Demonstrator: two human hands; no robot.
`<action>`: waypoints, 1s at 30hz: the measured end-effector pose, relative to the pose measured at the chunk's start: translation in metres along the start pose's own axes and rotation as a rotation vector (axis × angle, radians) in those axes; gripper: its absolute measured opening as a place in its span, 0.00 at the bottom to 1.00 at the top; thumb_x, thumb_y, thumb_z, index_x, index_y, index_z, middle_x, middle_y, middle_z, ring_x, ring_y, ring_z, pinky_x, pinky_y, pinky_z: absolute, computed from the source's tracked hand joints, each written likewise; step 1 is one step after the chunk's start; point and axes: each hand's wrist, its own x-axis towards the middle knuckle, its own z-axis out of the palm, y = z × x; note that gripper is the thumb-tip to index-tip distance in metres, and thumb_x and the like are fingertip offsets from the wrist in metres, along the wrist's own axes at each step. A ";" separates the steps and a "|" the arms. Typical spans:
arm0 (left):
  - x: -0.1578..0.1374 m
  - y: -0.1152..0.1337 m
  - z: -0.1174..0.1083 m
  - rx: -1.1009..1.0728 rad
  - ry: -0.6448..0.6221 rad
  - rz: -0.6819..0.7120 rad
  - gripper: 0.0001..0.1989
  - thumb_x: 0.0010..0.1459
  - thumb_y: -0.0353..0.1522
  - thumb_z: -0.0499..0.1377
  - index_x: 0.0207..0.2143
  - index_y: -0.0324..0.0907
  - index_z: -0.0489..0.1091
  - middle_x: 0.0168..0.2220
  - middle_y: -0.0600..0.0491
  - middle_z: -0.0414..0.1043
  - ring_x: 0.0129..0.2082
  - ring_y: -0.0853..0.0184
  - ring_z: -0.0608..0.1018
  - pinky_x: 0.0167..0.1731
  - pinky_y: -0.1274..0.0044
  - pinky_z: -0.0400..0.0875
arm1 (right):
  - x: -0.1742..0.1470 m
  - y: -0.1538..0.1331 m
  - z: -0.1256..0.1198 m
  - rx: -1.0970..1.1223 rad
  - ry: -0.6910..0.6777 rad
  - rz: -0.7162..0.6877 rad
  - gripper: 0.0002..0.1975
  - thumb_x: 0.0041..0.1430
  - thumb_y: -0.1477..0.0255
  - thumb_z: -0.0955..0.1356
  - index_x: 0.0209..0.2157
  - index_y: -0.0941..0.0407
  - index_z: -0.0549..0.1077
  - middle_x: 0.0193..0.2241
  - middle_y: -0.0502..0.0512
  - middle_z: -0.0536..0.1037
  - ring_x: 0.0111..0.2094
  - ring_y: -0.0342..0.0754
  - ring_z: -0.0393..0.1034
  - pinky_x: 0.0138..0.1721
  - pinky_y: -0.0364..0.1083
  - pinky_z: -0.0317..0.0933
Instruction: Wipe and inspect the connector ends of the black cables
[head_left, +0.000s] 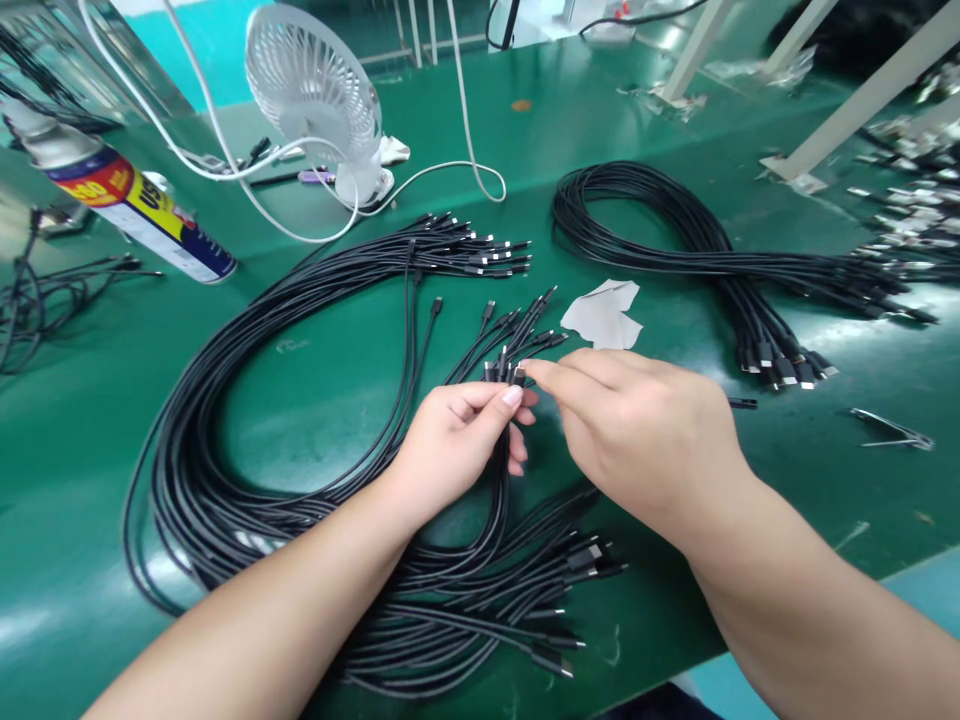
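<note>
My left hand (454, 435) is closed round a small bunch of black USB cables (498, 505), its thumb pressed below their upright plugs (504, 370). The index fingertip of my right hand (649, 435) meets the plug at the bunch's right side. Its other fingers are curled, and whatever they may pinch is hidden. The held cables run down into a large looped bundle of black cables (187, 440). Plug ends (480, 250) of that bundle lie fanned out behind my hands. More ends (589, 555) spread below my left wrist.
A second cable bundle (637, 250) lies coiled at the right, near a torn white paper (604, 312) and metal tweezers (892, 430). Toward the back left are a white fan (315, 85) and a spray can (142, 205). Pale posts (862, 100) rise from the green table (525, 120).
</note>
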 end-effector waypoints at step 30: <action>0.001 -0.003 -0.003 -0.028 0.004 -0.009 0.16 0.58 0.41 0.61 0.34 0.35 0.77 0.26 0.51 0.77 0.16 0.73 0.74 0.18 0.81 0.67 | 0.002 -0.001 0.001 0.082 -0.008 0.073 0.14 0.61 0.80 0.62 0.40 0.57 0.78 0.30 0.51 0.81 0.28 0.44 0.74 0.25 0.44 0.56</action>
